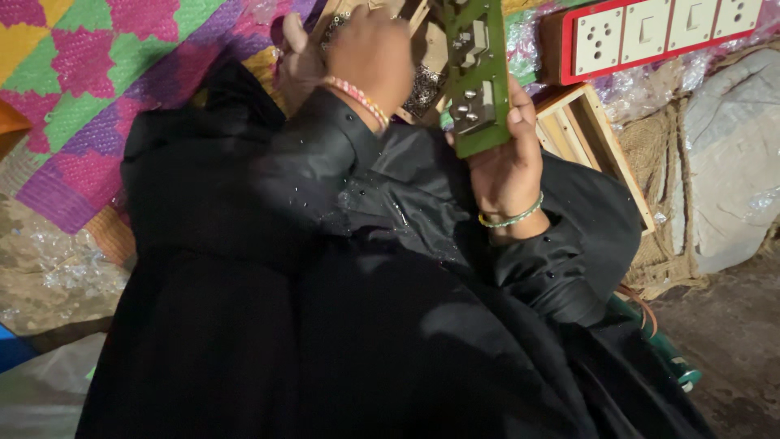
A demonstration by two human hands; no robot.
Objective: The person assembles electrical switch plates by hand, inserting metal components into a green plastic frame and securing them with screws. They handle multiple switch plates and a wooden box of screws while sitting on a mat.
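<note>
Green plate (478, 77) in your right hand (508, 167).
Your right grip clasps its lower end, upright; your left hand (370, 57) reaches into a screw box (422, 85), grip unclear.

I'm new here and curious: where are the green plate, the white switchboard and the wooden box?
green plate (478, 73), head view, its middle
white switchboard (666, 28), head view, white face
wooden box (601, 134), head view, right wall

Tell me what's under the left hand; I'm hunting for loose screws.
Under the left hand a pile of small metal bits shows in a wooden tray; the hand covers the rest.
</note>
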